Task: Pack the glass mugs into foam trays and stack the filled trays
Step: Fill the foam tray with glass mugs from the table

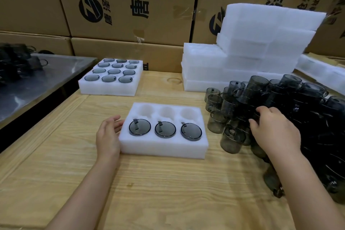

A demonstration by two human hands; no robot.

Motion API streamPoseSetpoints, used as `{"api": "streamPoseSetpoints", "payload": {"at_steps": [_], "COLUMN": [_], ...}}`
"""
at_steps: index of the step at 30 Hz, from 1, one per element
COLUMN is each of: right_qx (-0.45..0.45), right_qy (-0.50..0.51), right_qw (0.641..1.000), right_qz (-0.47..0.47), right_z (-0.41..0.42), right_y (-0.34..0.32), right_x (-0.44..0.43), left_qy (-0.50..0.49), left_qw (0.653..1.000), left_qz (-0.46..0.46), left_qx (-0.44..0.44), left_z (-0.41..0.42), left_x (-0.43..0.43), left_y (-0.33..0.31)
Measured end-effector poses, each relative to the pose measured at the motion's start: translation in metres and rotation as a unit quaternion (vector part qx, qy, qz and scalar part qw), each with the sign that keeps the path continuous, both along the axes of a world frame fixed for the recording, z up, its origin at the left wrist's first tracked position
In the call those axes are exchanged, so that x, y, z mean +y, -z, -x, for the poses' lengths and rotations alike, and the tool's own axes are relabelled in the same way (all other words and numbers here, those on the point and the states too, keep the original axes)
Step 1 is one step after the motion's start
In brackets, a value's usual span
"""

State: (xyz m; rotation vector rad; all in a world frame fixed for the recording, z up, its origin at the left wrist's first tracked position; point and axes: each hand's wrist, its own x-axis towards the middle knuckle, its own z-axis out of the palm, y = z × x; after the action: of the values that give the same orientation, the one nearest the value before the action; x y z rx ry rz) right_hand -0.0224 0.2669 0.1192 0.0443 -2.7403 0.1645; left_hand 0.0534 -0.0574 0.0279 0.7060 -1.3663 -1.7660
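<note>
Here, the left hand (109,136) lies open, fingers straight, against the left wall of the foam tray (164,150) on the wooden table (168,192). The right hand (275,132) curls thumb and fingers round a mug (254,116) in the pile of mugs (280,95) at the right. Three smoky grey mugs (165,129) sit in the tray's near row. Farther back stand a filled tray (110,88) of twelve and stacked foam (242,52). The cardboard boxes (115,30) behind read 唐泽 and 沧州.

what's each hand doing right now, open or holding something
Left hand: open, straight fingers against the left side of the foam tray.
Right hand: on the glass mugs; grip cannot be told.
</note>
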Motion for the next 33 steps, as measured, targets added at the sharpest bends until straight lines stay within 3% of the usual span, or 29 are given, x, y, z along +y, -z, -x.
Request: {"api": "streamPoseSetpoints", "payload": {"at_steps": [4, 9, 18, 23, 27, 30, 33], "right_qx": [0.001, 0.082, -0.015, 0.019, 0.03, 0.005, -0.074], "right_qy": [0.015, -0.057, -0.057, -0.08, -0.165, -0.236, -0.296], "right_qw": [1.0, 0.995, 0.998, 0.995, 0.967, 0.945, 0.93], "right_qz": [-0.02, 0.024, -0.016, 0.065, 0.191, 0.226, 0.203], "right_z": [0.01, 0.03, 0.075, 0.075, 0.059, 0.052, 0.052], "right_y": [-0.004, -0.02, -0.026, -0.027, -0.03, -0.031, -0.028], "right_x": [-0.005, -0.026, -0.041, -0.044, -0.061, -0.08, -0.096], "left_qy": [-0.002, -0.008, -0.01, -0.007, -0.009, -0.01, -0.012], "left_qw": [1.0, 1.0, 1.0, 1.0, 1.0, 1.0, 1.0], "left_qz": [0.006, 0.014, 0.017, 0.012, 0.014, 0.014, 0.016], "left_qx": [0.004, -0.008, -0.008, 0.004, 0.004, 0.003, 0.006], "left_z": [0.0, 0.0, 0.0, 0.0, 0.0, 0.0, 0.0], "left_x": [0.0, 0.001, 0.001, 0.003, 0.003, 0.004, 0.003], "left_y": [0.0, 0.0, -0.001, -0.003, -0.002, -0.003, -0.004]}}
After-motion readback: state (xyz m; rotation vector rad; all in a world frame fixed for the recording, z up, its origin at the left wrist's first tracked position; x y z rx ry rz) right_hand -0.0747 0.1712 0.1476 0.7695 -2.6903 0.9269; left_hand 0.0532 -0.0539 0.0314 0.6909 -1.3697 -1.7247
